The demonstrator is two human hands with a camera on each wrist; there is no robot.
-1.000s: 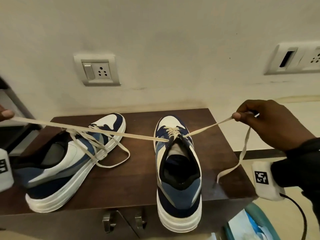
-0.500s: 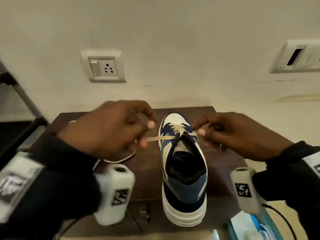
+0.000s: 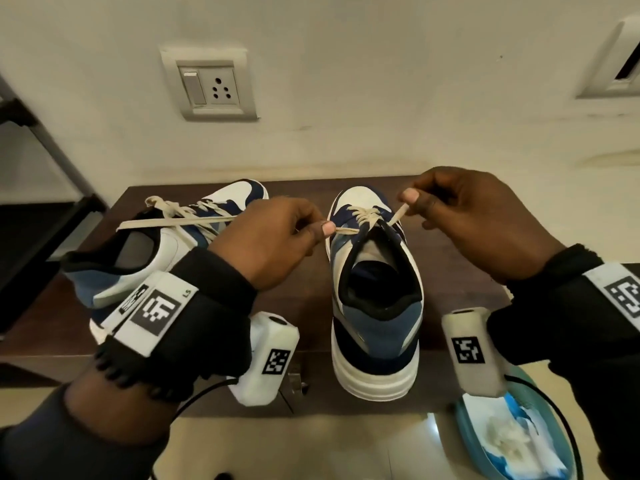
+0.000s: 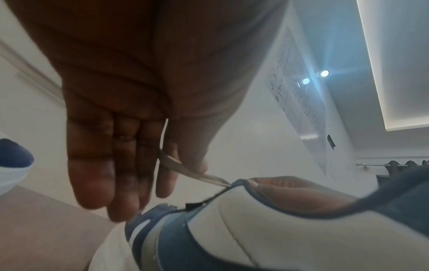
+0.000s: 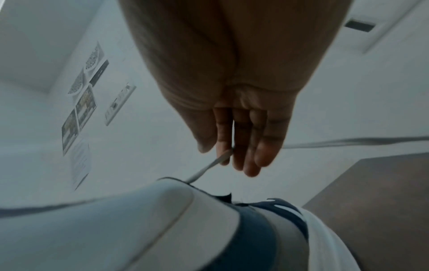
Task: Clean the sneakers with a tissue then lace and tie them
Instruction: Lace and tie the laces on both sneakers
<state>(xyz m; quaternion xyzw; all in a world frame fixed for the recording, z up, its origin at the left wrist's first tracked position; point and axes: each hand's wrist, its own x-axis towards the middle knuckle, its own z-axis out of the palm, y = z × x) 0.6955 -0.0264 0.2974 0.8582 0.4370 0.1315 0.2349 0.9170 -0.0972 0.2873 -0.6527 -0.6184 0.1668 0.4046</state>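
Note:
Two blue-and-white sneakers stand on a dark wooden cabinet top (image 3: 301,292). The right sneaker (image 3: 375,306) points away from me, its cream lace (image 3: 362,216) crossed through the eyelets. My left hand (image 3: 273,237) pinches the left lace end (image 3: 343,230) close to the shoe's collar. My right hand (image 3: 474,220) pinches the right lace end (image 3: 398,214) just above the eyelets. The left wrist view has the lace (image 4: 185,169) between thumb and forefinger; the right wrist view has the lace (image 5: 209,166) the same way. The left sneaker (image 3: 156,251) lies angled, with loose laces (image 3: 180,220) over it.
A switch and socket plate (image 3: 207,86) is on the wall behind the cabinet. On the floor at lower right sits a blue tub (image 3: 512,441) holding white tissue. A dark rack (image 3: 41,216) stands at the left. Cabinet door handles (image 3: 298,377) show under the front edge.
A second ago both hands held the lace ends stretched far apart. They have slid in along the lace and now pinch it right next to the right sneaker's top eyelets.

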